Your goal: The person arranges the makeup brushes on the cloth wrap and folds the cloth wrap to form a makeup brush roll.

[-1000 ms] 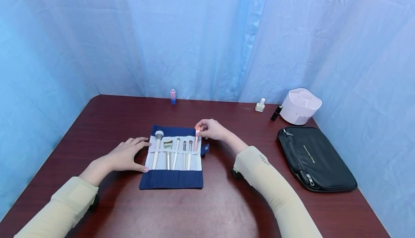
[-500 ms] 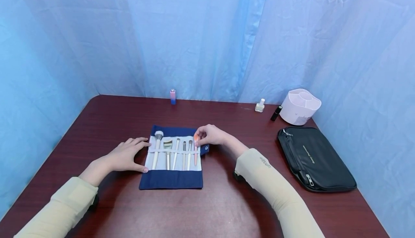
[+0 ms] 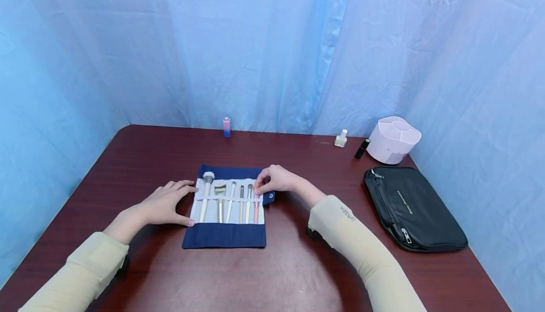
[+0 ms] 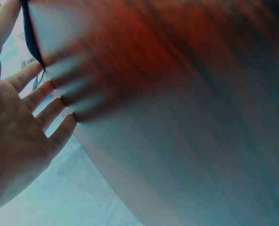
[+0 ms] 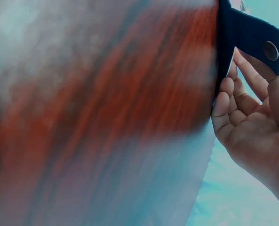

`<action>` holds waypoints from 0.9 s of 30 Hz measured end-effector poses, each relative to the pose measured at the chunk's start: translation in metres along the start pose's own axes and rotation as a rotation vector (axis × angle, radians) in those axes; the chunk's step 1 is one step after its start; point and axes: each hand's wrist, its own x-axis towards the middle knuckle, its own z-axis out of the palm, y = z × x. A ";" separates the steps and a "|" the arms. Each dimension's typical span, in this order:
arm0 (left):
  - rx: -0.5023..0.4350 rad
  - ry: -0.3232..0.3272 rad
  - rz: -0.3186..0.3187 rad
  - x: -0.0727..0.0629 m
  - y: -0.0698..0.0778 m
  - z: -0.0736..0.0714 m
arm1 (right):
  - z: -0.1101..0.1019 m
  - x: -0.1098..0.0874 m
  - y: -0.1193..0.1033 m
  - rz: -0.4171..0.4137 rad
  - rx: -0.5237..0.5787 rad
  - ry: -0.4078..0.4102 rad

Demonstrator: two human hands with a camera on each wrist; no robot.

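A navy and white brush roll point(image 3: 224, 236) lies unfolded on the table, several makeup brushes standing side by side under its elastic band. My right hand point(image 3: 276, 179) pinches a pink makeup brush point(image 3: 256, 212) near its top, in the rightmost place; the fingers cover its head. The handle runs below the band, its end near the navy lower flap. My left hand point(image 3: 168, 203) is spread flat, fingertips and thumb at the roll's left edge. The right wrist view has the snap tab point(image 5: 257, 40) beside the right hand's curled fingers; the brush itself is hidden there.
Right of the roll lies a black zip case point(image 3: 417, 208). Behind it are a white round organizer point(image 3: 391, 142), a black tube point(image 3: 362, 149) and a nail polish bottle point(image 3: 340, 139). A pink-blue tube point(image 3: 227, 126) stands near the back edge, before blue curtains point(image 3: 255, 56).
My right hand has come slightly nearer to me, sliding the pink makeup brush down through the band. Its orange head, visible before, is now behind the fingers. The left hand has stayed put.
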 end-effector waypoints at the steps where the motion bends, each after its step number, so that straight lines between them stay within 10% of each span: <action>1: -0.002 -0.003 -0.002 0.000 0.000 0.000 | -0.001 -0.001 0.000 0.003 -0.003 0.014; 10: -0.066 -0.027 -0.014 0.005 0.001 -0.009 | -0.010 -0.039 -0.023 -0.061 -0.166 0.194; 18: -0.004 0.012 0.018 0.022 0.002 -0.019 | 0.022 -0.082 -0.055 -0.030 -0.371 0.289; 27: -0.031 -0.002 0.034 0.040 -0.011 -0.018 | 0.066 -0.109 -0.079 -0.023 -0.554 0.171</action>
